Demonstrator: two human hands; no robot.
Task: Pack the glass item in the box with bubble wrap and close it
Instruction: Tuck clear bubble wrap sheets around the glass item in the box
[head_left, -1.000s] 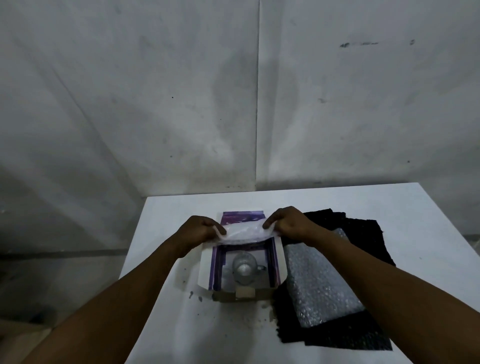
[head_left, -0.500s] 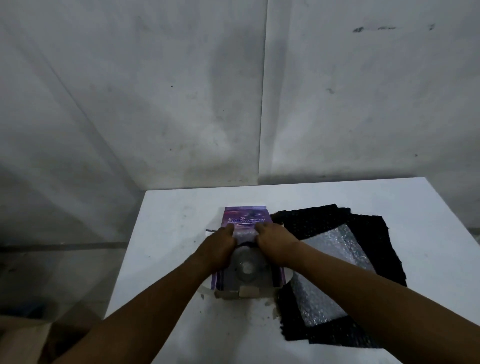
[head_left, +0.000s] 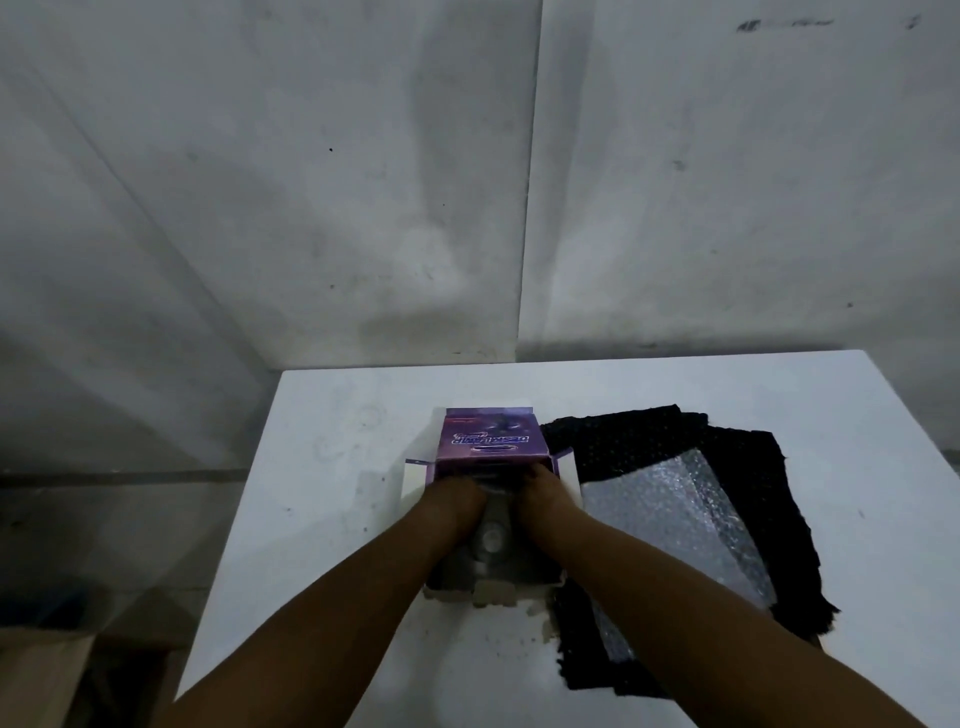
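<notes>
A purple cardboard box (head_left: 415, 480) lies open on the white table (head_left: 332, 457), its printed lid (head_left: 493, 441) standing up at the far side. Inside, a clear glass item (head_left: 491, 538) shows between my wrists. My left hand (head_left: 457, 499) and my right hand (head_left: 543, 493) are both pushed down into the far half of the box. They press a small piece of bubble wrap (head_left: 491, 480) over the glass. My fingertips are hidden inside the box.
A larger bubble wrap sheet (head_left: 670, 519) lies on a black mat (head_left: 649, 436) just right of the box. The box's side flaps stick out left and right. Grey walls meet behind the table; the table's left edge drops to the floor.
My hands have carried the small bubble wrap piece from above the box's far edge down into the box, and they have come closer together over the glass.
</notes>
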